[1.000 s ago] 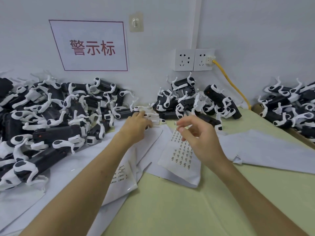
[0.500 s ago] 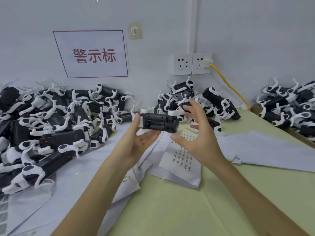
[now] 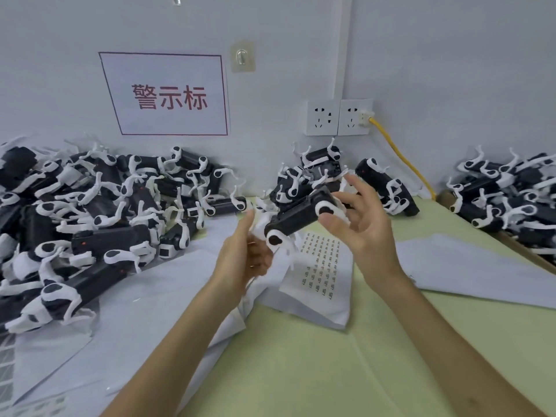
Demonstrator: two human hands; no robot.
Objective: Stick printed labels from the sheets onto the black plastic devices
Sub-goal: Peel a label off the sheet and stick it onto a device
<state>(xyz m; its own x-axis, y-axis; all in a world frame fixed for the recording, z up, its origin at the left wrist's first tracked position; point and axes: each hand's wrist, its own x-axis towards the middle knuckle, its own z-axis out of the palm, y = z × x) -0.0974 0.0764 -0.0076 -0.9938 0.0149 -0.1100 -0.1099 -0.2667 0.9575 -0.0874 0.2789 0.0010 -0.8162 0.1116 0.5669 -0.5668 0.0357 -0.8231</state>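
Note:
I hold one black plastic device (image 3: 296, 218) with white end parts tilted in the air above the table's middle. My left hand (image 3: 245, 257) grips its lower left end with curled fingers. At the device's upper right end is my right hand (image 3: 362, 227), fingers spread and mostly straight, its thumb touching the white end part. A label sheet (image 3: 323, 267) with rows of small printed labels lies on the table just below the device. I cannot make out a label on my fingers.
A big pile of black-and-white devices (image 3: 90, 212) fills the left side, a smaller pile (image 3: 376, 182) sits against the wall, and another heap (image 3: 511, 203) is at the far right. White backing sheets (image 3: 469, 275) lie around. A yellow cable (image 3: 403, 159) hangs from the wall socket.
My left hand picked a device off the table by the piles and lifted it. The device has since tilted, left end down, and my right hand came to its upper end.

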